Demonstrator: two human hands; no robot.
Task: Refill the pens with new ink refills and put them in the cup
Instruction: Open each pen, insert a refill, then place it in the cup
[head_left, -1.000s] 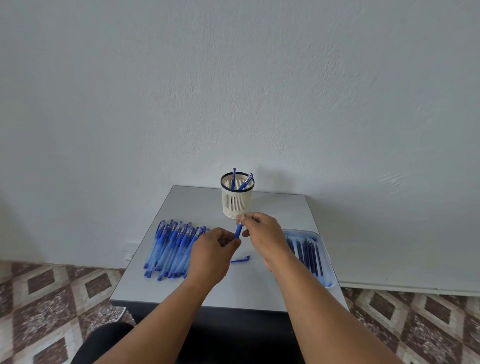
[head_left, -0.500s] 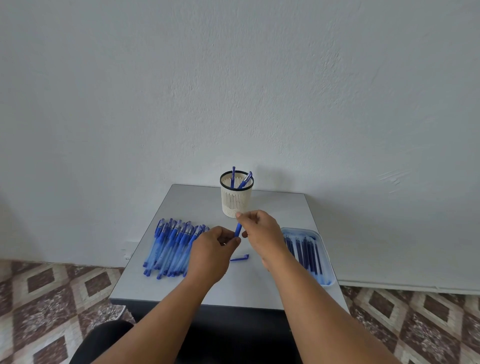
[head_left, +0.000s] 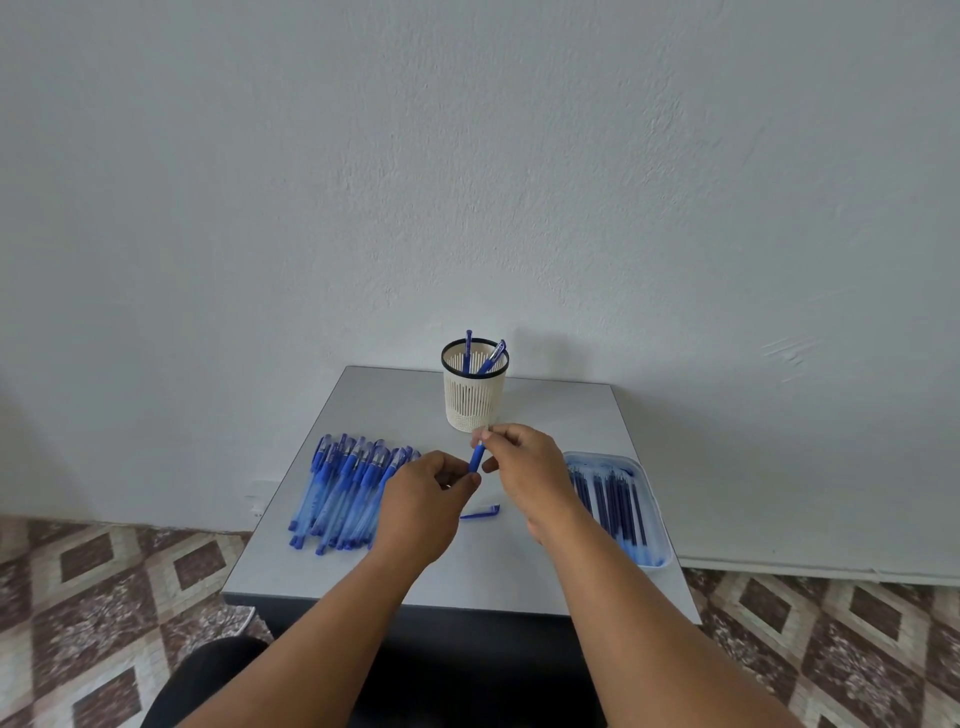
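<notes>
From the head camera, your two hands meet above the middle of the small grey table (head_left: 363, 561). Your right hand (head_left: 530, 475) pinches the upper end of a blue pen (head_left: 476, 457) between thumb and fingertips, and the pen hangs nearly upright, tilted a little. Your left hand (head_left: 423, 499) has its fingers curled round the pen's lower end, so both hands grip the same pen, left below, right above. The pen is in the air, just in front of the cup (head_left: 474, 400), which stands at the back of the table.

Two pens (head_left: 491, 358) stand in that white slotted cup, leaning against its dark rim. One loose blue cap (head_left: 480, 513) lies on the table under your hands, between them and the near edge. To your left lies a pile of blue pens (head_left: 345, 493), overlapping too closely to count. To your right, a pale blue tray (head_left: 654, 519) holds a row of dark refills (head_left: 615, 506); your right forearm hides part of it, so the count cannot be told.
</notes>
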